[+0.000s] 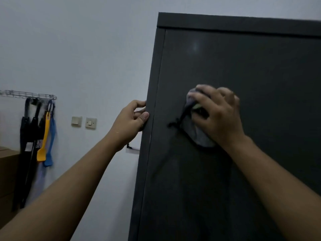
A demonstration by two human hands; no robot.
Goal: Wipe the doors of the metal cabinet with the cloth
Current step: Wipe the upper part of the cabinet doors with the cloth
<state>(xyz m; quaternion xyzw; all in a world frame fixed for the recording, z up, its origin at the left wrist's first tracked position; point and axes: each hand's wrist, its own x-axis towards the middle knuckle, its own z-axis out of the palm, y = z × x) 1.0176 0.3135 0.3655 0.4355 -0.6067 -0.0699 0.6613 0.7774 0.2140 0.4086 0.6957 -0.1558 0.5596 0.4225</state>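
My right hand (219, 117) clutches the cloth (199, 137) against the door's (251, 70) middle; my left hand (131, 120) grips the metal cabinet (146, 171) left of the door. I should press flat, in overlapping strokes.

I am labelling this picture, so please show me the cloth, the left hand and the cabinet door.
cloth (199, 134): head view, its grey lower fold.
left hand (130, 120): head view, the back of the hand.
cabinet door (243, 66): head view, its bare upper panel.
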